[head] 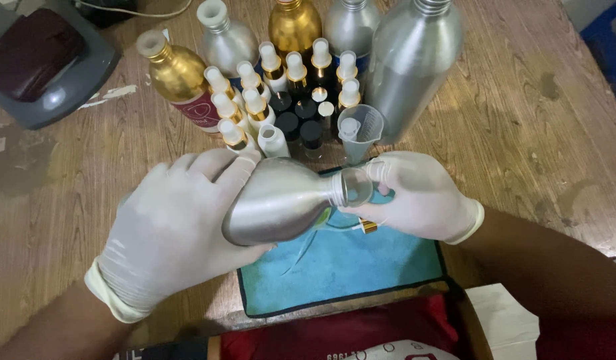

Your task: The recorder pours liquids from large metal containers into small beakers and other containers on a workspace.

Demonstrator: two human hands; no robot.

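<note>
Head view:
Left hand point(171, 230): I am gripping the silver bottle point(281, 200) — tipped sideways, fingers wrapped around its base.
Right hand point(418, 193): I am pinching a small clear bottle point(357, 187) at the silver bottle's mouth.
Place: both are hovering over the blue cloth point(348, 267) — near the far cluster of spray bottles point(281, 100).

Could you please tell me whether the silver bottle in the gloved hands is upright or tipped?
Tipped: the silver bottle lies sideways in the left hand, its neck at a small clear cup.

Silver alu bottle point(278, 200) tipped sideways, uncapped, mouth at small clear cup point(357, 186).
</note>
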